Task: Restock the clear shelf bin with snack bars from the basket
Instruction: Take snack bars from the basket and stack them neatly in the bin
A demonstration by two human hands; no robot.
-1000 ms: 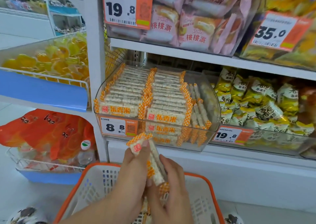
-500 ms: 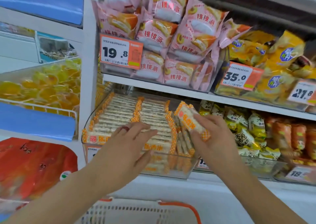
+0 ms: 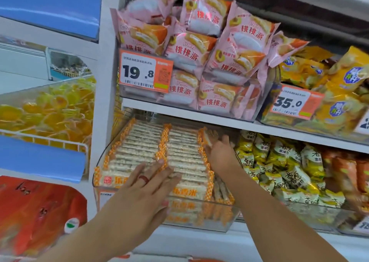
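The clear shelf bin [image 3: 201, 224] sits on the lower shelf, filled with rows of white snack bars [image 3: 139, 147] with orange checked ends. My left hand [image 3: 147, 189] lies flat with straight fingers on the front bars of the middle row. My right hand [image 3: 219, 153] reaches deep into the bin's right side and grips one snack bar [image 3: 207, 136] at the back of the right row. Only a sliver of the orange basket rim [image 3: 201, 260] shows at the bottom edge.
Pink pastry packs [image 3: 209, 61] with a 19.8 price tag [image 3: 145, 71] fill the shelf above, close over the bin. Yellow-green snack bags [image 3: 279, 161] sit right of the bin. A tray of yellow jellies [image 3: 46, 109] and red packs [image 3: 36, 211] lie left.
The view rose and the basket dropped almost out of sight. My right hand carried a bar from in front of the bin to its back right. My left hand stays pressed on the front bars.
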